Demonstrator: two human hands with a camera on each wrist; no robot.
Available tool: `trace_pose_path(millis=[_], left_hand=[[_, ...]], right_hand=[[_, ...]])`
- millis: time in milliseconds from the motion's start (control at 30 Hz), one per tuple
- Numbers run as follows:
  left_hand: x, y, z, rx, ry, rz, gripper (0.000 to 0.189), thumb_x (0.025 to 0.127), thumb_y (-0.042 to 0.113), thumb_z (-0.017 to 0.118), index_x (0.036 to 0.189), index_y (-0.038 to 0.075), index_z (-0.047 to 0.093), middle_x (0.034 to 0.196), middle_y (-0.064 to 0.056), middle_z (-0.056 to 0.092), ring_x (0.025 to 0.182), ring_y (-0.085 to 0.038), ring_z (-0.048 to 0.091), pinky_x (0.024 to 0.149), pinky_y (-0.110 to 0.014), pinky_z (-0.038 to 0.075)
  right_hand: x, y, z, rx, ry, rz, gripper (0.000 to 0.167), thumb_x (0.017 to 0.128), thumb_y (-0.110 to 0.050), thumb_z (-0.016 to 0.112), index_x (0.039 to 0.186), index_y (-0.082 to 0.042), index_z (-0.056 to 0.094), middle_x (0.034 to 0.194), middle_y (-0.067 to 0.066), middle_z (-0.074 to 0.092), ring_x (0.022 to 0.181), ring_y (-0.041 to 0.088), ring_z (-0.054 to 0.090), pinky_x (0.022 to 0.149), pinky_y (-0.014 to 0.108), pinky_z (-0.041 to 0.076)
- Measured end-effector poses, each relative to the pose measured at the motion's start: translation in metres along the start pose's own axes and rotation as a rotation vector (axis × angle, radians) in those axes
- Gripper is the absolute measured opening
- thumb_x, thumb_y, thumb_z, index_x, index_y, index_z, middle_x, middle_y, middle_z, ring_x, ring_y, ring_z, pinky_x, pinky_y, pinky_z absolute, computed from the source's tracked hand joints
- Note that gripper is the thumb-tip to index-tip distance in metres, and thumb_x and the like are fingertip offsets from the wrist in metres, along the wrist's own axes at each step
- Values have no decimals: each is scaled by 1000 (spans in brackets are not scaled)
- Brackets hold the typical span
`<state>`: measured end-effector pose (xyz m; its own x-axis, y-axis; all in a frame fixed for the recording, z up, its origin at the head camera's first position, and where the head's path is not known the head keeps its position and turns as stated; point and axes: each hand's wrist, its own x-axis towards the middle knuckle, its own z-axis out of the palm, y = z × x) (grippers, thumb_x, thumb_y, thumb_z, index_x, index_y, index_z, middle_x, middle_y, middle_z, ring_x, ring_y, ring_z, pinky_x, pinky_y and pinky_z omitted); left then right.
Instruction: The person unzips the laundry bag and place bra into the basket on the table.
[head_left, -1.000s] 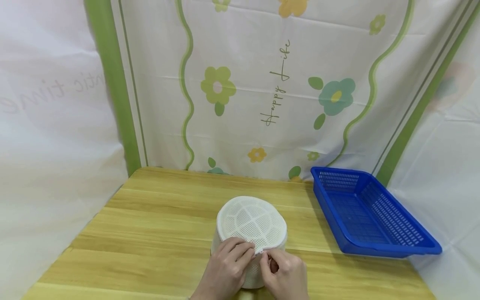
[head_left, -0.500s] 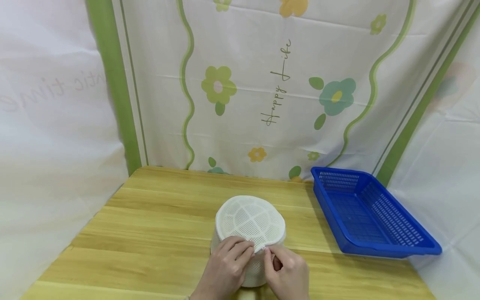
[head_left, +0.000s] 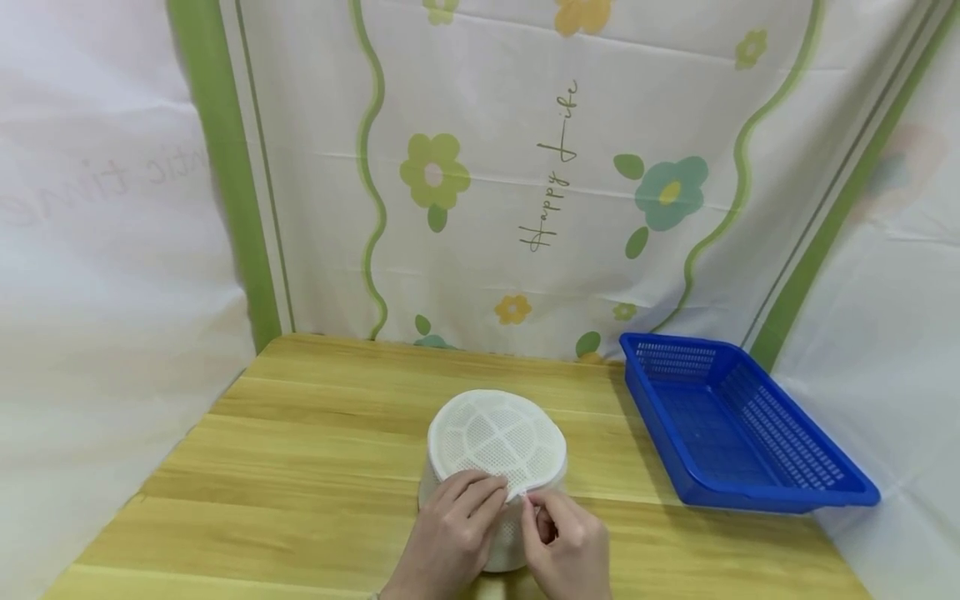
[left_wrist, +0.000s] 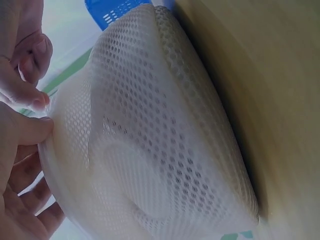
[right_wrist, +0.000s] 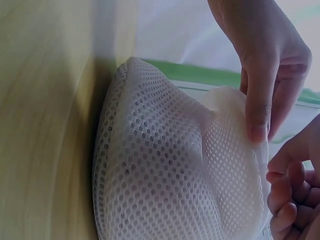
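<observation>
A round white mesh laundry bag (head_left: 500, 433) stands upright on the wooden table, its top panel crossed by seam bands. My left hand (head_left: 453, 525) pinches the near edge of that top, thumb (left_wrist: 32, 130) on the near side and fingers over the top. Beside it, the thumb and forefinger of my right hand (head_left: 568, 537) pinch a small zipper pull at the rim, mostly hidden between the fingertips. In the right wrist view, the mesh side (right_wrist: 155, 150) sags inward below the rim. No contents are discernible through the mesh.
A blue plastic basket (head_left: 705, 433) with slotted sides stands at the table's right edge. The wooden table (head_left: 300, 467) extends around the bag. A flower-printed white curtain (head_left: 480, 275) hangs behind, with white cloth at both sides.
Both hands keep their hold at the rim. The right hand shifts slightly right, then back left beside the left hand. The bag's top has moved slightly left.
</observation>
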<state>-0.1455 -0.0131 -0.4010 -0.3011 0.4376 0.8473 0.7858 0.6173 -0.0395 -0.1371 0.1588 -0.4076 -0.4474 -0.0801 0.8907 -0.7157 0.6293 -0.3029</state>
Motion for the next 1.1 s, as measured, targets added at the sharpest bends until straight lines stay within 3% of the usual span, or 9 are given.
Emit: trace_pose_path(millis=[233, 367, 467, 633, 1100], left_hand=[[-1, -1, 1, -22, 15, -16, 28, 102, 15, 51, 99, 0, 74, 106, -8, 69, 101, -24, 63, 90, -34, 51], [-1, -2, 2, 6, 24, 4, 30, 102, 14, 49, 96, 0, 74, 101, -6, 70, 96, -23, 63, 87, -34, 52], [-1, -3, 2, 17, 36, 21, 29, 102, 14, 49, 93, 1, 74, 97, -5, 70, 93, -23, 64, 85, -33, 53], [0, -3, 2, 6, 41, 22, 28, 101, 15, 51, 91, 3, 74, 95, -4, 70, 91, -22, 64, 84, -32, 53], [2, -2, 2, 12, 35, 43, 28, 101, 15, 51, 90, 3, 75, 94, -4, 70, 90, -21, 64, 84, -32, 53]], right_hand=[[0, -6, 1, 19, -46, -8, 21, 95, -18, 61, 76, -10, 66, 56, -10, 43, 49, -7, 34, 42, 6, 27], [2, -7, 1, -45, -83, -30, 12, 83, -8, 69, 73, -12, 63, 56, -12, 40, 52, -10, 29, 42, 6, 24], [2, -7, 0, -123, -126, -31, 18, 69, -5, 72, 68, -17, 58, 56, -15, 36, 54, -13, 24, 42, 6, 21], [-1, -6, 0, -176, -183, -1, 28, 68, -7, 71, 65, -24, 50, 57, -19, 34, 53, -13, 21, 41, 6, 20], [-2, -2, -1, -205, -128, 16, 21, 65, -8, 70, 64, -22, 54, 53, -18, 37, 50, -12, 24, 39, 8, 22]])
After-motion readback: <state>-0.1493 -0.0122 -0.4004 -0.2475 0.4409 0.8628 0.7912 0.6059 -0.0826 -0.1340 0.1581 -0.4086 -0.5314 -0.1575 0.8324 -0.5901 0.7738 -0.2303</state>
